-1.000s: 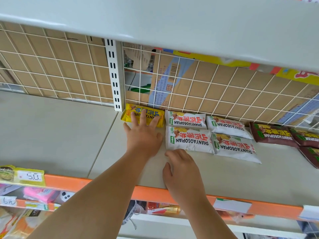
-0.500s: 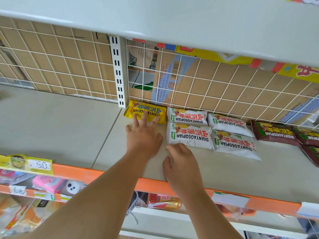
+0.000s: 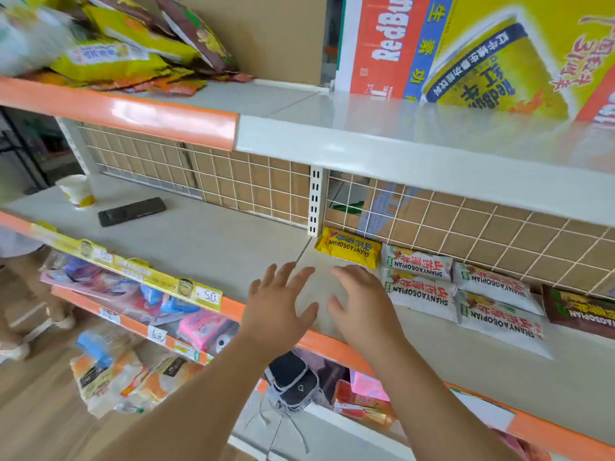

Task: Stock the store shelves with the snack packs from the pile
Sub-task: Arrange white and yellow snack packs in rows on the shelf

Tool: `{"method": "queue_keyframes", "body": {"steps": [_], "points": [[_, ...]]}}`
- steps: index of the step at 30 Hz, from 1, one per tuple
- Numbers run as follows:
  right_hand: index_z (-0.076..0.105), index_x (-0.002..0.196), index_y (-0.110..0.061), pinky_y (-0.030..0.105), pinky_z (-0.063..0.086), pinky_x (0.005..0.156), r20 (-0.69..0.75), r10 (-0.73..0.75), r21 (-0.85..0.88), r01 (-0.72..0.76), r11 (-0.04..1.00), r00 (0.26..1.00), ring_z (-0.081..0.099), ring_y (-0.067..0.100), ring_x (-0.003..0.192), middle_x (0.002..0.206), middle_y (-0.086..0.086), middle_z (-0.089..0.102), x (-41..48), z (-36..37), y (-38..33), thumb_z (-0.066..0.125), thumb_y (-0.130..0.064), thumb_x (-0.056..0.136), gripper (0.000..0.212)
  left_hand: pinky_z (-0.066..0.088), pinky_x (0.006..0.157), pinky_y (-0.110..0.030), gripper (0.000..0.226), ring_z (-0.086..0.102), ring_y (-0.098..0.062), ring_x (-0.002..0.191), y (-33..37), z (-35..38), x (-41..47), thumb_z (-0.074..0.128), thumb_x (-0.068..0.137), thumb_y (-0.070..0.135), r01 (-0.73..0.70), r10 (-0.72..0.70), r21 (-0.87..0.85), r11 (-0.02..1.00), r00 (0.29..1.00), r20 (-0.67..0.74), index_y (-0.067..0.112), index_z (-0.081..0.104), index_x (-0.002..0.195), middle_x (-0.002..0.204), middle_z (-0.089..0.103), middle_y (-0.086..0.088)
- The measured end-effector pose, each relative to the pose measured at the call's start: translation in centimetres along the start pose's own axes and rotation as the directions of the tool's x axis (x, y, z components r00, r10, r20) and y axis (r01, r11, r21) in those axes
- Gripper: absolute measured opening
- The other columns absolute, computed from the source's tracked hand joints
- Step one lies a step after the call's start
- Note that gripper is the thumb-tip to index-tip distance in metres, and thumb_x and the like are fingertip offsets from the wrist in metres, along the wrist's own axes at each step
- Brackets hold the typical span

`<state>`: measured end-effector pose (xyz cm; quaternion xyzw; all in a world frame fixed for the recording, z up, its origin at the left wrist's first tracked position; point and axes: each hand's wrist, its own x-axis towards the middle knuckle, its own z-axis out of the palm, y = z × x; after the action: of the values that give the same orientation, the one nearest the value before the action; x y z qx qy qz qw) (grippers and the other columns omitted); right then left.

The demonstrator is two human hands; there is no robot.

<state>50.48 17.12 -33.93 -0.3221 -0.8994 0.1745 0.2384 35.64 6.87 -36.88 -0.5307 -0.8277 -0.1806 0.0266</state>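
Observation:
A yellow snack pack (image 3: pixel 347 247) lies flat at the back of the middle shelf (image 3: pixel 213 241), beside the white upright. Right of it lie several white snack packs (image 3: pixel 422 294) in two rows, then brown packs (image 3: pixel 579 311) at the far right. My left hand (image 3: pixel 276 304) hovers over the shelf's front with fingers spread, holding nothing. My right hand (image 3: pixel 359 304) is beside it, fingers relaxed, also empty, just short of the white packs. A pile of snack packs (image 3: pixel 126 44) sits on the top shelf at the upper left.
A black phone (image 3: pixel 131 211) and a white paper cup (image 3: pixel 76 191) lie on the middle shelf to the left. A Red Bull carton (image 3: pixel 482 51) stands on the top shelf at right. Lower shelves hold mixed goods (image 3: pixel 186 321). A person's leg and shoe (image 3: pixel 20 327) are at far left.
My left hand has let go of the yellow pack and drawn back to the shelf front. My right hand has lifted off the shelf. My head has risen and turned left, showing the top shelf.

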Motion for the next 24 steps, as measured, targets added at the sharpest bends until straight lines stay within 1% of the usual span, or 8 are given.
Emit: {"method": "queue_keyframes", "body": {"steps": [3, 6, 9, 12, 15, 18, 21, 24], "points": [[0.055, 0.140, -0.027, 0.029, 0.037, 0.106, 0.011, -0.131, 0.051, 0.131, 0.990, 0.991, 0.046, 0.016, 0.128, 0.137, -0.007, 0.054, 1.2, -0.9, -4.9, 0.061, -0.028, 0.092, 0.048, 0.044, 0.103, -0.046, 0.065, 0.043, -0.022, 0.137, -1.8, -4.9, -2.0, 0.042, 0.085, 0.060, 0.053, -0.063, -0.064, 0.997, 0.983, -0.171, 0.039, 0.042, 0.147, 0.149, 0.047, 0.007], [0.057, 0.136, -0.029, 0.029, 0.041, 0.105, -0.015, -0.283, 0.125, 0.282, 0.951, 0.959, 0.048, 0.014, 0.124, 0.133, -0.010, 0.055, 2.0, -1.7, -10.2, 0.063, -0.028, 0.090, 0.047, 0.047, 0.100, -0.043, 0.059, 0.053, -0.022, 0.127, -3.6, -10.7, -4.1, 0.052, 0.084, 0.052, 0.069, -0.113, -0.126, 0.990, 0.918, -0.379, 0.033, 0.053, 0.140, 0.140, 0.056, 0.005], [0.059, 0.132, -0.029, 0.025, 0.039, 0.103, -0.069, -0.435, 0.170, 0.440, 0.882, 0.898, 0.049, 0.011, 0.120, 0.128, -0.011, 0.057, 2.5, -3.1, -16.0, 0.063, -0.028, 0.086, 0.046, 0.046, 0.101, -0.044, 0.056, 0.053, -0.023, 0.124, -4.9, -16.9, -6.0, 0.055, 0.085, 0.049, 0.078, -0.130, -0.121, 0.990, 0.842, -0.524, 0.031, 0.055, 0.137, 0.136, 0.057, 0.005], [0.061, 0.129, -0.027, 0.025, 0.041, 0.102, -0.148, -0.535, 0.235, 0.555, 0.798, 0.832, 0.051, 0.011, 0.118, 0.125, -0.009, 0.060, 3.1, -6.1, -21.6, 0.059, -0.024, 0.084, 0.045, 0.044, 0.104, -0.039, 0.055, 0.050, -0.018, 0.125, -5.0, -23.1, -6.5, 0.055, 0.086, 0.047, 0.055, -0.099, -0.089, 0.995, 0.774, -0.626, 0.029, 0.055, 0.138, 0.136, 0.055, 0.006], [0.061, 0.126, -0.025, 0.031, 0.043, 0.101, -0.233, -0.606, 0.190, 0.647, 0.739, 0.760, 0.052, 0.015, 0.117, 0.122, -0.006, 0.061, 5.0, -10.1, -25.1, 0.059, -0.022, 0.083, 0.044, 0.039, 0.111, -0.036, 0.057, 0.049, -0.020, 0.132, -4.8, -28.6, -5.4, 0.055, 0.087, 0.045, -0.004, -0.007, -0.015, 1.000, 0.731, -0.682, 0.025, 0.055, 0.141, 0.140, 0.055, 0.002], [0.061, 0.129, -0.028, 0.029, 0.042, 0.102, -0.280, -0.617, 0.140, 0.667, 0.732, 0.735, 0.051, 0.016, 0.120, 0.127, -0.007, 0.059, 7.3, -14.1, -26.4, 0.059, -0.024, 0.081, 0.047, 0.039, 0.110, -0.037, 0.060, 0.048, -0.020, 0.132, -4.9, -32.5, -3.5, 0.055, 0.086, 0.051, 0.005, 0.023, 0.040, 0.999, 0.726, -0.687, 0.027, 0.055, 0.141, 0.140, 0.055, 0.002], [0.061, 0.126, -0.028, 0.028, 0.043, 0.100, -0.254, -0.633, 0.055, 0.664, 0.746, 0.732, 0.051, 0.014, 0.117, 0.124, -0.010, 0.057, 9.8, -16.9, -26.1, 0.060, -0.023, 0.080, 0.047, 0.041, 0.108, -0.037, 0.062, 0.047, -0.017, 0.132, -5.5, -34.0, -1.7, 0.050, 0.085, 0.058, 0.038, -0.013, 0.022, 0.999, 0.738, -0.675, 0.033, 0.054, 0.141, 0.141, 0.055, 0.006], [0.059, 0.132, -0.029, 0.029, 0.042, 0.102, -0.210, -0.601, -0.039, 0.608, 0.793, 0.771, 0.048, 0.014, 0.118, 0.128, -0.010, 0.053, 12.3, -17.8, -25.3, 0.060, -0.026, 0.085, 0.047, 0.039, 0.109, -0.036, 0.061, 0.046, -0.016, 0.133, -6.9, -33.8, 0.4, 0.050, 0.085, 0.059, 0.047, -0.050, -0.022, 0.999, 0.761, -0.647, 0.036, 0.052, 0.142, 0.143, 0.053, 0.009]]}}
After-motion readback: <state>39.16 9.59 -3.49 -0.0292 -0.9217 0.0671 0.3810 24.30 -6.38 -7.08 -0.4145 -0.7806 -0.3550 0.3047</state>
